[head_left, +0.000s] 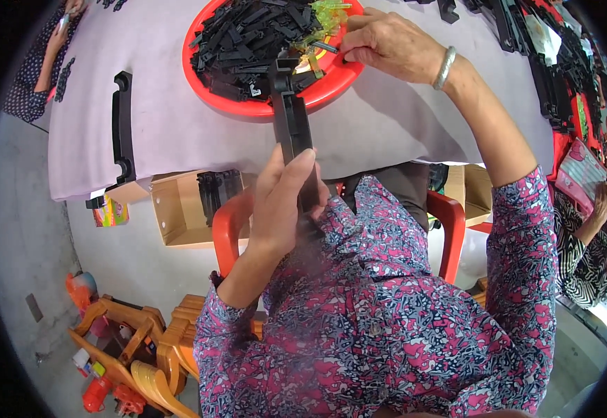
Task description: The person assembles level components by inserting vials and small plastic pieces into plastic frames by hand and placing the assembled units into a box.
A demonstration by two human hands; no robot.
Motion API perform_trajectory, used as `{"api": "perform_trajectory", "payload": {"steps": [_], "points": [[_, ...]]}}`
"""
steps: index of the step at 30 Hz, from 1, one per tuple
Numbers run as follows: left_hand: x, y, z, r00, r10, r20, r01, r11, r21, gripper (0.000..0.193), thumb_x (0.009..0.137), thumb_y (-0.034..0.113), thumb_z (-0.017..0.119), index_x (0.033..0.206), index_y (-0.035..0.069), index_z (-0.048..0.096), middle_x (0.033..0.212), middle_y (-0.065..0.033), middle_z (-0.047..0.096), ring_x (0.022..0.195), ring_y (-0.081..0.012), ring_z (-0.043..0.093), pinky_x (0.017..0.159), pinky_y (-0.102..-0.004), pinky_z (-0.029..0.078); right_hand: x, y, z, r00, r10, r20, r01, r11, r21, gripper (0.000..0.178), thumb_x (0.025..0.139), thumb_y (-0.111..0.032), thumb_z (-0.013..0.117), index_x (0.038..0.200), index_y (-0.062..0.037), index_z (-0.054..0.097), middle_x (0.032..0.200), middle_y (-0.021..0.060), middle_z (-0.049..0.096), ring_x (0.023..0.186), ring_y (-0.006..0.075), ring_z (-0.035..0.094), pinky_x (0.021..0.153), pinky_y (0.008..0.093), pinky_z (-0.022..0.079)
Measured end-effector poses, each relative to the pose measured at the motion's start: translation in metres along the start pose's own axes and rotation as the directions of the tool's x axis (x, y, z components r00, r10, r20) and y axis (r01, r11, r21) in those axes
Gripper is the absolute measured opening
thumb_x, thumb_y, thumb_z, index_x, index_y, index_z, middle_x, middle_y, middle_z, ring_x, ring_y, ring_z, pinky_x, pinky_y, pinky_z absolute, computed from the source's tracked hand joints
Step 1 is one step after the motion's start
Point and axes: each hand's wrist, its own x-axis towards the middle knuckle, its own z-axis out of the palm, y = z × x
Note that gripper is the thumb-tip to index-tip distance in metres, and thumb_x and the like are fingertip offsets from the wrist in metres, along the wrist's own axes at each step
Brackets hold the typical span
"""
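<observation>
My left hand (279, 191) is wrapped round a long black plastic channel-shaped part (292, 115). The part is held tilted, its far end overlapping the near rim of a red round basin (244, 108). In the basin lie many small black plastic pieces (248, 42), with clear yellow-green pieces (330, 15) at its far right side. At the basin's right rim, my right hand (387, 47), with a silver bangle on its wrist, is closed in a pinch. A tiny dark bit shows at its fingertips, too small to name.
Another long black part (122, 125) lies on the cloth-covered table (84, 139) at left. More black parts (544, 83) are heaped at far right. Open cardboard boxes (178, 216) stand below the table edge. Co-workers' hands (602, 202) show at both sides. I sit in a red chair (450, 237).
</observation>
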Motion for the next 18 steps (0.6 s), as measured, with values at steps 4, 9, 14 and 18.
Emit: {"api": "perform_trajectory", "payload": {"steps": [4, 9, 14, 18], "points": [[-0.001, 0.003, 0.004, 1.0, 0.005, -0.016, -0.005, 1.0, 0.014, 0.03, 0.099, 0.03, 0.052, 0.11, 0.003, 0.049, 0.079, -0.0043, 0.052, 0.056, -0.0138, 0.05, 0.045, -0.0263, 0.038, -0.016, -0.009, 0.003, 0.996, 0.014, -0.088, -0.025, 0.992, -0.124, 0.016, 0.081, 0.0, 0.065, 0.096, -0.0044, 0.067, 0.099, 0.0082, 0.062, 0.095, 0.0301, 0.06, 0.081, 0.041, 0.051], [0.0, 0.01, 0.01, 1.0, 0.019, 0.001, -0.019, 0.999, 0.037, 0.027, 0.097, 0.026, 0.054, 0.11, 0.003, 0.049, 0.079, -0.0038, 0.051, 0.057, -0.0123, 0.05, 0.046, -0.0248, 0.038, -0.024, -0.005, 0.014, 0.973, 0.023, -0.231, -0.014, 0.999, 0.04, 0.018, 0.08, 0.001, 0.063, 0.097, -0.0042, 0.067, 0.091, 0.0069, 0.064, 0.086, 0.0318, 0.065, 0.072, 0.0377, 0.053], [0.003, 0.017, 0.015, 0.998, 0.064, 0.015, -0.065, 0.996, 0.067, 0.023, 0.093, 0.016, 0.059, 0.11, 0.004, 0.049, 0.081, -0.0044, 0.052, 0.059, -0.0097, 0.05, 0.046, -0.0227, 0.038, -0.042, -0.031, 0.021, 0.891, 0.387, -0.237, -0.181, 0.782, 0.597, 0.019, 0.084, -0.001, 0.062, 0.101, -0.0047, 0.07, 0.082, 0.0027, 0.067, 0.075, 0.0147, 0.063, 0.069, 0.0301, 0.052], [0.007, 0.022, 0.018, 0.992, 0.118, -0.043, -0.106, 0.97, 0.217, 0.032, 0.084, 0.008, 0.068, 0.11, 0.003, 0.05, 0.088, -0.0069, 0.058, 0.062, -0.0087, 0.053, 0.047, -0.0218, 0.039, -0.055, -0.075, 0.017, 0.834, 0.55, -0.037, -0.249, 0.435, 0.865, 0.018, 0.086, -0.004, 0.062, 0.1, -0.0055, 0.072, 0.078, -0.0023, 0.064, 0.072, 0.0048, 0.056, 0.066, 0.0237, 0.048]]}}
